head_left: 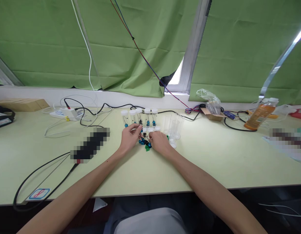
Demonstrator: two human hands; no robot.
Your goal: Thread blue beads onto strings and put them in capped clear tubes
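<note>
My left hand is raised over the table with thumb and fingertips pinched together. A bit of blue shows at its fingertips, too small to name. My right hand is curled with its fingertips down at the pile; what they grip, if anything, is hidden. Between the hands lies a small heap of blue pieces, black pieces and green pieces. Behind them stand several clear capped tubes holding blue and dark pieces. Loose white caps lie in front of these tubes.
Uncapped clear tubes stand right of my right hand, with more white caps by them. A blurred black device with a cable lies on the left. An orange bottle and a small cardboard box are at the right.
</note>
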